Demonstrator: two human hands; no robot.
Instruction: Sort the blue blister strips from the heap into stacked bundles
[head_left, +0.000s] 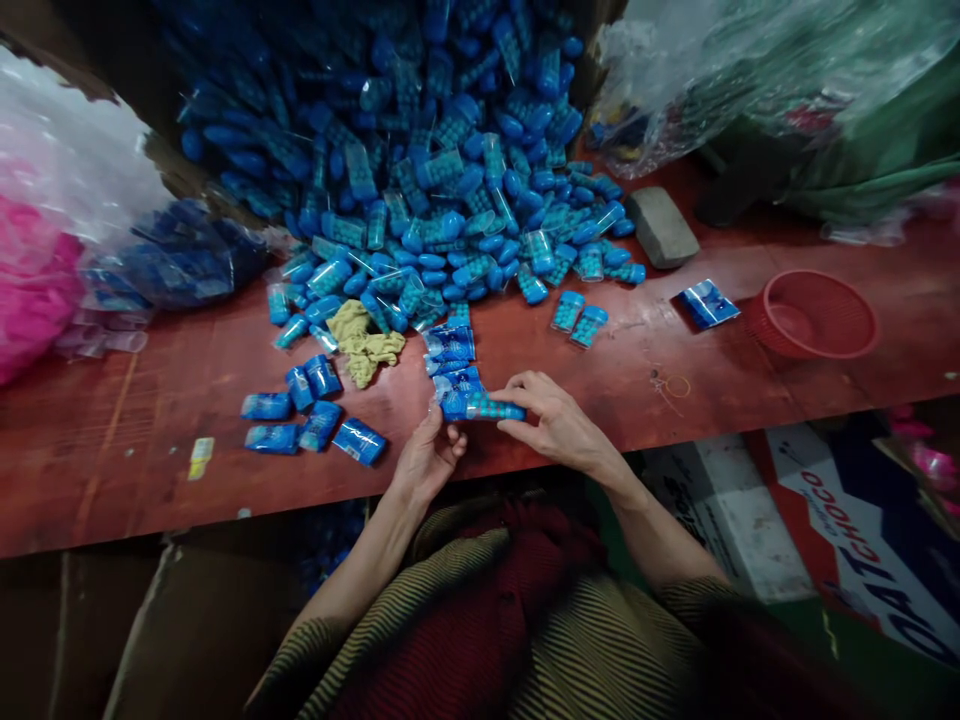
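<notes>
My left hand [429, 455] is closed at the lower left edge of a printed blue plastic sleeve [453, 396], its thumb against the film. In the fingers of my right hand [561, 422] is a small clear bottle of blue beads [487, 406], lying sideways. The bottle's left end meets the sleeve; whether it sits inside cannot be made out. Just behind lie more flat blue sleeves [450, 345]. To the left are several blue-wrapped bottles [319, 425] and a crumpled yellow cloth [365, 345]. Two unwrapped bottles [579, 318] stand apart beyond my right hand.
A huge heap of blue bead bottles [450, 220] spills over the red table [600, 370]. At the right are a grey block [663, 228], a stack of blue sleeves [706, 303] and a red basket [765, 325]. Plastic bags [180, 260] flank the heap. Printed cartons [840, 520] are below.
</notes>
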